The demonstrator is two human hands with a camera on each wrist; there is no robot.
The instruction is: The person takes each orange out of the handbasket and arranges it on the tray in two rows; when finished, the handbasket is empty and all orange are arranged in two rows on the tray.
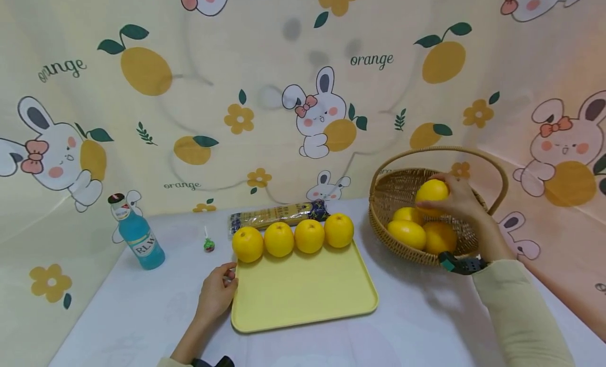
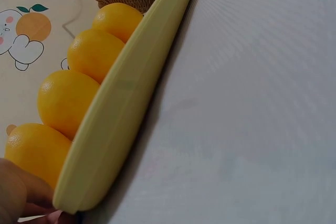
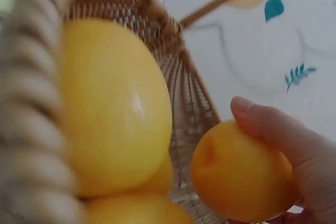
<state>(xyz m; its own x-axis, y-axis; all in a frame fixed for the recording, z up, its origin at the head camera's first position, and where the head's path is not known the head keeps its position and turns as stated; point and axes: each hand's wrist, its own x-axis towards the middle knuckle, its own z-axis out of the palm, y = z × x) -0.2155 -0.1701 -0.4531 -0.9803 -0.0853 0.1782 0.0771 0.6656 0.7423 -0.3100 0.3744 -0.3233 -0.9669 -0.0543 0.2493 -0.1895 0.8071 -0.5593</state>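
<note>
Above the fruit in the wicker basket (image 1: 379,230), my right hand (image 1: 456,199) grips an orange (image 1: 432,190) between thumb and fingers. The right wrist view shows this orange (image 3: 241,171) near the basket wall, with the thumb across its top. Several more yellow-orange fruits (image 1: 407,234) lie below it. My left hand (image 1: 216,292) holds the left edge of a pale yellow tray (image 1: 303,288), its fingers (image 2: 39,190) at the rim in the left wrist view. Along the tray's far side sits a row of several oranges (image 1: 279,239).
A bottle of blue drink (image 1: 142,238) stands at the left of the white table (image 1: 156,304). Near it lies a small lollipop (image 1: 209,244). Behind the tray is a long gold and dark-blue packet (image 1: 279,215). A rabbit-print cloth (image 1: 246,67) hangs at the back.
</note>
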